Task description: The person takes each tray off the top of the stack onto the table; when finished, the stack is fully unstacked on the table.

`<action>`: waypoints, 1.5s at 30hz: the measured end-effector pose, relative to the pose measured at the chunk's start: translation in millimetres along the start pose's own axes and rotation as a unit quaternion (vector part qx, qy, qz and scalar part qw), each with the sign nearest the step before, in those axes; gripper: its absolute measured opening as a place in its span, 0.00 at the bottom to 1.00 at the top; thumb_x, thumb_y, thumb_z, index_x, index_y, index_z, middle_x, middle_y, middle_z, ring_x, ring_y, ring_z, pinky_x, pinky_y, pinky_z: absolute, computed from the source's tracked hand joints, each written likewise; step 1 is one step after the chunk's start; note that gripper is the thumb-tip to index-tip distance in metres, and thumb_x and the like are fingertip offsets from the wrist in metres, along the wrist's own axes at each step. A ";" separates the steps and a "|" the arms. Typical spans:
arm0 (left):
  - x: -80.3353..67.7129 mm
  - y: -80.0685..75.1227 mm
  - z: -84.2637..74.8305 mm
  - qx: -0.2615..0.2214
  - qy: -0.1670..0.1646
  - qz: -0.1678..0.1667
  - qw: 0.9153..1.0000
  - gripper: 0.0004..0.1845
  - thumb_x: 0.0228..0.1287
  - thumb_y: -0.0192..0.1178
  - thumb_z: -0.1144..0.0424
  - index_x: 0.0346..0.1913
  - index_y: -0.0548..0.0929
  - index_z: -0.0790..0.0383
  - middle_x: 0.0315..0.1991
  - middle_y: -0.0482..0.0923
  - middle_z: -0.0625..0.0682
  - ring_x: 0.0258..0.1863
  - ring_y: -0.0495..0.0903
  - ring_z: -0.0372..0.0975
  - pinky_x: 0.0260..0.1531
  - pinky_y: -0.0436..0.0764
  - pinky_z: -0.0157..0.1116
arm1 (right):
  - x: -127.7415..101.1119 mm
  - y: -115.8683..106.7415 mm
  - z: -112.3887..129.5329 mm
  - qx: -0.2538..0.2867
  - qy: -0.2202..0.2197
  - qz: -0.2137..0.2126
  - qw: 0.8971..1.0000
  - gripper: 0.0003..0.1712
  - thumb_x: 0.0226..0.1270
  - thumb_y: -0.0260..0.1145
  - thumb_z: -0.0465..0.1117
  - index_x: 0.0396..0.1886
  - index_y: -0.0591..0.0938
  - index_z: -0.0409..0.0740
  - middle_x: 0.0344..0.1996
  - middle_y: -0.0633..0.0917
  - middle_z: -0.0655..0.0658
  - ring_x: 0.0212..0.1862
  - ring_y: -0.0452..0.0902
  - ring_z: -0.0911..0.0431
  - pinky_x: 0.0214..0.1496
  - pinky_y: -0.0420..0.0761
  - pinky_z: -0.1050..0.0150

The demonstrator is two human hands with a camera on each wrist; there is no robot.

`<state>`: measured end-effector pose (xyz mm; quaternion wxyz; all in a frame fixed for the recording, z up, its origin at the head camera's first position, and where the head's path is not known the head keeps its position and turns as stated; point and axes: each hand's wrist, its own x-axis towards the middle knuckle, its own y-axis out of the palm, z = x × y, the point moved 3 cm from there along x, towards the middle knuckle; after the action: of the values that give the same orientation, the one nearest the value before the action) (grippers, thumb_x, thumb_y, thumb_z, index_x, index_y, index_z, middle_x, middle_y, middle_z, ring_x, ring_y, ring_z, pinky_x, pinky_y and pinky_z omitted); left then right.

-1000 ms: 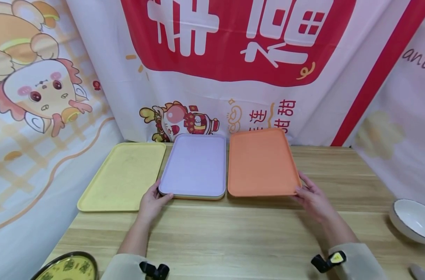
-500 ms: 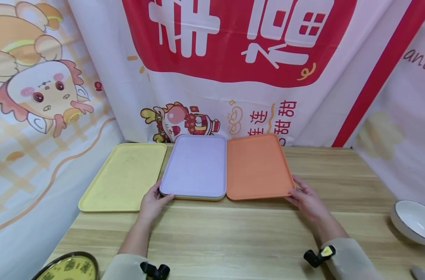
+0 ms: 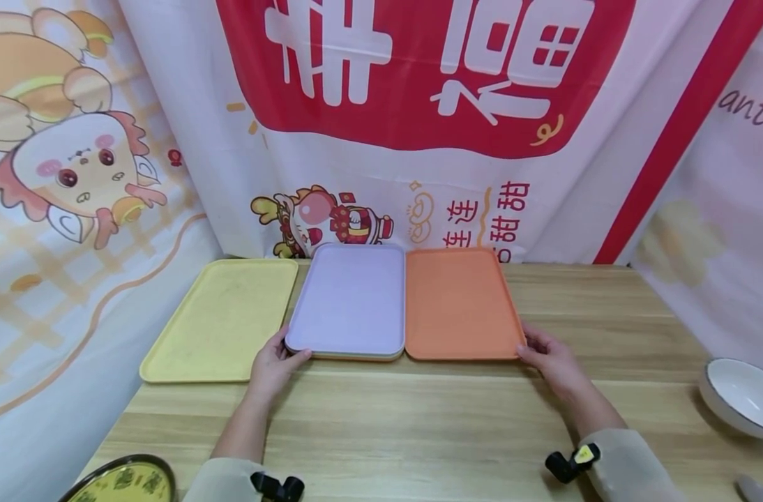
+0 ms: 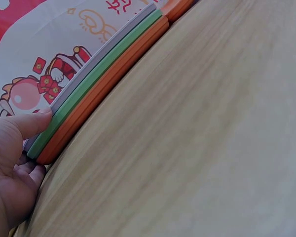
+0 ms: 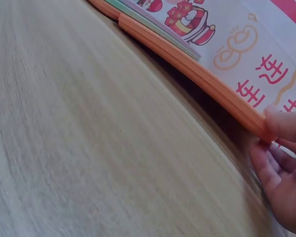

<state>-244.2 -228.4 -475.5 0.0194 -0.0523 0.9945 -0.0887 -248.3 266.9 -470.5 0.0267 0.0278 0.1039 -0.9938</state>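
Note:
A stack of trays stands mid-table against the backdrop, a purple tray (image 3: 350, 300) on top. Below it the left wrist view shows the edges of a green tray (image 4: 84, 91) and an orange tray. My left hand (image 3: 273, 366) grips the stack's near left corner, thumb on the upper rim and fingers low at the side. Right beside the stack is another orange tray (image 3: 463, 303). Its near right corner is pinched by my right hand (image 3: 557, 366). In the right wrist view that corner is slightly raised, with dark shadow beneath.
A yellow tray (image 3: 224, 317) lies left of the stack, against the side cloth. At the right edge sits a white bowl (image 3: 748, 401), with a grey rounded utensil end (image 3: 754, 489) nearer. A yellow patterned round dish (image 3: 127, 481) is at the front left.
My right hand has brought the orange tray left and lowered it, straightening it alongside the stack. The left hand has stayed at the stack's corner.

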 end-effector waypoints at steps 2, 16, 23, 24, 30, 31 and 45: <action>0.5 -0.3 1.6 0.003 -0.002 -0.003 1.000 0.44 0.61 0.65 0.72 0.75 0.51 0.72 0.76 0.49 0.68 0.77 0.49 0.53 0.77 0.54 0.44 | -0.2 0.3 0.9 -0.027 0.012 -0.005 1.000 0.35 0.73 0.59 0.37 0.73 0.58 0.29 0.63 0.75 0.34 0.53 0.74 0.69 0.51 0.75 0.82; 0.8 -1.2 3.1 0.008 -0.003 -0.005 1.000 0.44 0.61 0.65 0.71 0.75 0.51 0.73 0.76 0.49 0.70 0.77 0.49 0.55 0.77 0.55 0.46 | 11.7 32.4 33.6 -0.106 -0.016 0.004 0.994 0.34 0.75 0.56 0.40 0.75 0.58 0.32 0.73 0.62 0.30 0.74 0.58 0.38 0.74 0.66 0.46; 0.3 -1.3 2.7 0.008 -0.003 -0.005 1.000 0.45 0.61 0.65 0.70 0.75 0.51 0.73 0.76 0.49 0.70 0.77 0.49 0.55 0.77 0.55 0.46 | 21.0 64.1 42.4 -0.092 -0.024 0.021 0.995 0.33 0.74 0.58 0.38 0.74 0.60 0.33 0.71 0.65 0.30 0.72 0.61 0.38 0.73 0.67 0.46; 0.2 -1.2 2.7 0.007 -0.002 -0.004 1.000 0.45 0.61 0.65 0.70 0.75 0.51 0.73 0.76 0.48 0.70 0.77 0.49 0.56 0.77 0.54 0.47 | 22.0 69.1 43.7 -0.089 -0.032 0.021 0.995 0.33 0.73 0.58 0.37 0.73 0.61 0.32 0.70 0.66 0.29 0.71 0.62 0.38 0.74 0.66 0.45; 1.3 -1.0 3.6 0.015 -0.001 -0.007 1.000 0.44 0.61 0.66 0.70 0.75 0.51 0.73 0.75 0.49 0.71 0.77 0.49 0.57 0.77 0.55 0.48 | 25.6 99.3 50.3 -0.087 -0.053 0.036 0.994 0.33 0.72 0.60 0.36 0.72 0.63 0.29 0.67 0.70 0.28 0.68 0.67 0.37 0.74 0.67 0.45; 1.5 -1.2 3.8 0.017 -0.002 -0.007 1.000 0.44 0.61 0.66 0.69 0.75 0.52 0.73 0.76 0.49 0.70 0.77 0.50 0.56 0.77 0.55 0.47 | 26.5 104.4 50.9 -0.088 -0.054 0.041 0.994 0.33 0.72 0.61 0.36 0.72 0.63 0.30 0.67 0.70 0.28 0.68 0.67 0.37 0.74 0.67 0.45; -1.0 -1.3 0.5 0.010 -0.002 -0.002 1.000 0.45 0.62 0.65 0.69 0.75 0.50 0.73 0.76 0.48 0.71 0.77 0.48 0.57 0.77 0.54 0.48 | 32.3 164.4 50.1 -0.100 -0.082 0.071 0.989 0.33 0.69 0.65 0.42 0.69 0.68 0.33 0.60 0.78 0.31 0.60 0.75 0.42 0.66 0.77 0.49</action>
<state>-243.0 -229.6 -475.7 0.0217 -0.0546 0.9934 -0.0990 -273.3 94.4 -457.2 0.1083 -0.0496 0.1978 -0.9730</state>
